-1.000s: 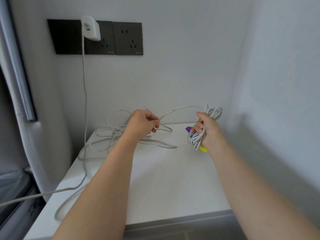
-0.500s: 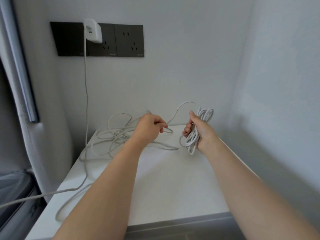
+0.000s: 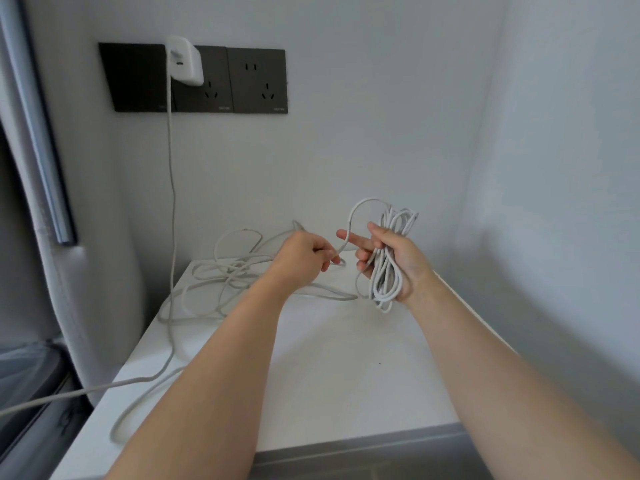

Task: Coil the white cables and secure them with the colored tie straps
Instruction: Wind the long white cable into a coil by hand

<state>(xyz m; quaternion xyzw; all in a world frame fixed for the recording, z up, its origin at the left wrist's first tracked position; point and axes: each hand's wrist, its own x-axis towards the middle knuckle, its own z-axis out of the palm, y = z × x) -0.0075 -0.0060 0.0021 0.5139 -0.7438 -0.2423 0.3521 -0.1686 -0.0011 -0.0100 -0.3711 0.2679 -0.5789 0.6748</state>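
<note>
My right hand [image 3: 393, 259] holds a coil of white cable [image 3: 387, 282] upright above the white table [image 3: 346, 375], thumb over the loops and index finger stretched left. A free strand [image 3: 353, 216] arcs from the coil's top down to my left hand [image 3: 304, 256], which pinches it close beside the right hand. More loose white cable [image 3: 221, 275] lies tangled at the table's back left. No colored tie straps are visible now.
A white charger [image 3: 185, 60] sits in a dark wall socket panel [image 3: 242, 81]; its cable [image 3: 171, 202] hangs down and trails off the table's left side. A grey padded bed edge [image 3: 31, 237] stands left. A white wall [image 3: 554, 202] closes the right.
My left hand has brought the strand right, closer to the coil, forming a tall loop. The right hand has turned palm-up with its index finger out. The purple and yellow straps are no longer seen.
</note>
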